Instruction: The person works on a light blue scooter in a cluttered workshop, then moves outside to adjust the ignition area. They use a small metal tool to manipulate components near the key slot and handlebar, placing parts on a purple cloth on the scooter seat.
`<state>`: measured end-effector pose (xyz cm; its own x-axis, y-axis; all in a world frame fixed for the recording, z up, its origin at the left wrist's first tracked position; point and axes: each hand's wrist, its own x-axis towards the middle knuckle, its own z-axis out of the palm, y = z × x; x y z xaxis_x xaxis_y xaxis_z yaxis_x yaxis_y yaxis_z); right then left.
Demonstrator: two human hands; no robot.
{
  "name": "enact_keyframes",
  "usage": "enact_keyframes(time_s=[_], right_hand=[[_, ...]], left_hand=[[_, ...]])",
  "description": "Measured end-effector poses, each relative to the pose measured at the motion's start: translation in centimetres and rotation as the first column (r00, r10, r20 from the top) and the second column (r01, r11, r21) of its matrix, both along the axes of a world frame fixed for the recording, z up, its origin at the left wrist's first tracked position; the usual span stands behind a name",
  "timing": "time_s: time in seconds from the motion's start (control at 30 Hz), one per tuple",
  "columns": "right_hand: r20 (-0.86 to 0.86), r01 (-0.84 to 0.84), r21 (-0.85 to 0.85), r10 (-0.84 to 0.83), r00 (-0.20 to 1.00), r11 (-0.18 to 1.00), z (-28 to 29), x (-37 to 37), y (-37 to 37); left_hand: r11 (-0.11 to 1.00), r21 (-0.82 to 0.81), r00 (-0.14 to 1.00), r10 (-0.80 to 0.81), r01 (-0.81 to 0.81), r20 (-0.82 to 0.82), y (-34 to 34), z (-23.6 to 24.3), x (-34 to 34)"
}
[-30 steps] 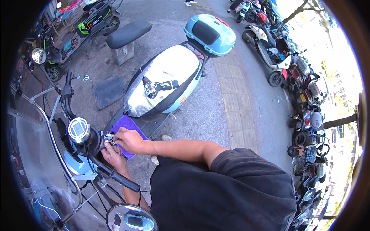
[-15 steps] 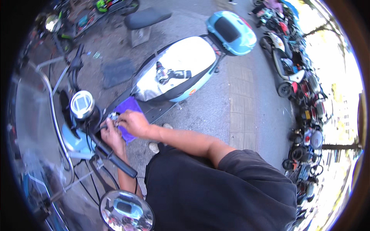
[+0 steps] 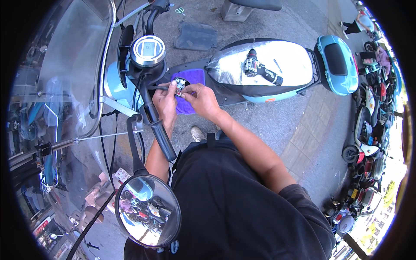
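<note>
Over the scooter's footboard, my left hand (image 3: 165,104) is closed on a small dark housing (image 3: 183,81), its thumb up along the side. Pale and metallic bits show inside the housing's open face. My right hand (image 3: 203,102) pinches at its lower edge with thumb and forefinger; what sits between those fingertips is too small to make out. Beneath both hands a purple cloth (image 3: 197,76) covers part of the footboard. The scooter's handlebar grip (image 3: 162,141) passes just left of my left wrist, below the round dashboard display (image 3: 148,50).
On the silver-covered seat (image 3: 294,65) lie a cordless drill (image 3: 258,68) and a thin tool (image 3: 277,66). A blue top box (image 3: 346,82) sits behind it. A mirror (image 3: 148,211) and clear windshield (image 3: 73,56) stand left. Parked scooters (image 3: 366,125) line the right; a person (image 3: 363,24) is far off.
My view has swung, so the scooter lies more level and further right in the picture. Both hands stay together at the small dark housing, which now shows more plainly.
</note>
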<state>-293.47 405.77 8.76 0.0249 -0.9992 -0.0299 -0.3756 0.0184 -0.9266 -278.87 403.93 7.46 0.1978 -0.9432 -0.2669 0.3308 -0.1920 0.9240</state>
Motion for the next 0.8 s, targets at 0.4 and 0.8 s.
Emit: enact_keyframes(time_s=[0.4, 0.8], right_hand=[[-0.08, 0.075, -0.097, -0.083, 0.993, 0.992, 1.4, 0.3, 0.4], [-0.082, 0.009, -0.067, -0.015, 0.997, 0.998, 1.0, -0.3, -0.3]], left_hand=[[0.995, -0.102, 0.999, -0.025, 0.023, -0.022, -0.3, -1.1, 0.1], [0.998, -0.015, 0.998, 0.066, -0.066, 0.019, -0.2, -1.2, -0.3]])
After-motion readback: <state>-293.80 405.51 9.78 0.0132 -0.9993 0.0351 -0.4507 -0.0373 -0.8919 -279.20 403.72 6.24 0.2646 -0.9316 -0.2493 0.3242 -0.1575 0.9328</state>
